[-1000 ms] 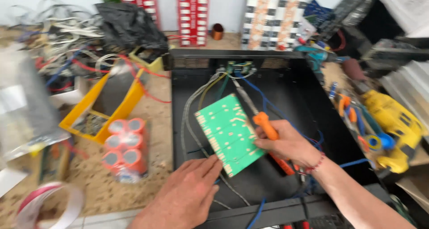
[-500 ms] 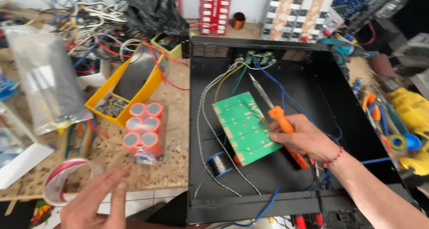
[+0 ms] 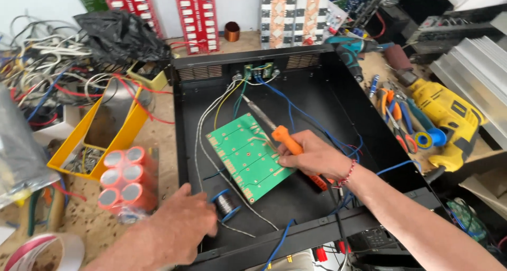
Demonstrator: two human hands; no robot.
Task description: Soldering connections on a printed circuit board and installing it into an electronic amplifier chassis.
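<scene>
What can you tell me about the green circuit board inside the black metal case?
The green circuit board is a flat rectangle with pale traces and solder points, lying turned at an angle on the floor of the black metal case. White, yellow and green wires run from its upper edge toward the case's back wall. The right hand rests at its right edge, holding an orange-handled soldering iron over it.

The head-worn camera is looking steeply down and forward, close over the open black metal chassis [image 3: 369,144] and the cluttered workbench [image 3: 158,139] around it.
</scene>
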